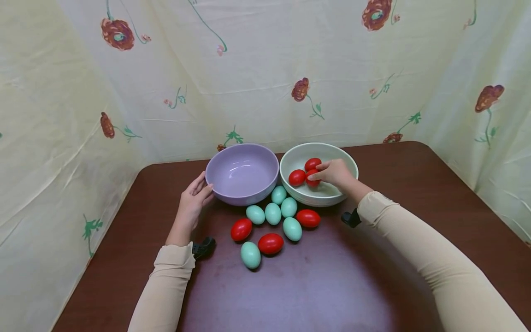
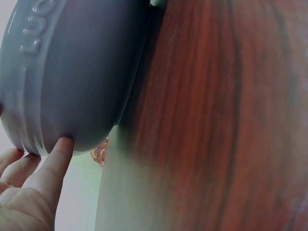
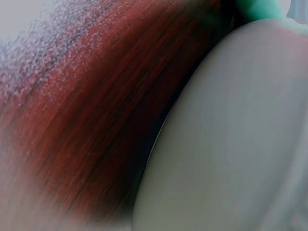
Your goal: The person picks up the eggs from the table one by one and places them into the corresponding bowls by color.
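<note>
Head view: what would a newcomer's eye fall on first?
Probably the red eggs: three show inside the pale green bowl, where the right grip pinches one, and three lie on the brown table. Next, perhaps, the purple bowl left of the green one, and six mint eggs in front.

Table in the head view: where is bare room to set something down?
The table is bare nearest the camera, between the left sleeve and right sleeve; right of the pale green bowl; and left of the left hand. It is crowded before that bowl and the purple bowl, where red eggs and mint eggs cluster.
</note>
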`<action>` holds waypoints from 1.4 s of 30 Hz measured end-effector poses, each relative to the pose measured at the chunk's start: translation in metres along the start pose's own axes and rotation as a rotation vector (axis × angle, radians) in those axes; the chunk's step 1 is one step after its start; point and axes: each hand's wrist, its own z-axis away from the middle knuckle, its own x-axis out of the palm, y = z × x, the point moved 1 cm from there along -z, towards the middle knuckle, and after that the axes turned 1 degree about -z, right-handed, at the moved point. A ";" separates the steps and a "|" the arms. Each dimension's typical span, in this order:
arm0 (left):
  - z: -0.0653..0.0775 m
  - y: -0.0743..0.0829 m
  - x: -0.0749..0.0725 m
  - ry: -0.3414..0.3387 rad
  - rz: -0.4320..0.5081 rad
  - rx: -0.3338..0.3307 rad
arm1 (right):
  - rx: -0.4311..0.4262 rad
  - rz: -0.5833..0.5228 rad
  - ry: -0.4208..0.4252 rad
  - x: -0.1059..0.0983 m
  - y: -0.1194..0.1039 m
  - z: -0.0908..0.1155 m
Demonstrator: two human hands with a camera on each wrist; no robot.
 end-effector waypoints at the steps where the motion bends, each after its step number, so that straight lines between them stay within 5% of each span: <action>1: 0.000 0.000 0.000 0.001 0.001 0.001 | 0.002 -0.005 0.000 0.000 0.000 0.000; 6: 0.000 -0.001 -0.001 0.012 0.011 0.004 | -0.019 -0.043 0.002 -0.004 -0.001 0.004; 16: -0.001 -0.001 0.001 0.007 0.004 0.009 | -0.071 -0.345 -0.064 -0.021 -0.006 0.045; 29: 0.002 0.004 0.003 -0.011 0.012 0.009 | -0.129 -0.158 -0.082 -0.026 0.002 0.105; 36: 0.000 0.001 0.001 -0.003 0.019 -0.001 | -0.116 -0.359 -0.166 -0.014 0.020 0.113; 42: -0.002 -0.001 -0.001 0.006 0.006 -0.005 | -0.095 -0.411 -0.221 -0.007 0.031 0.114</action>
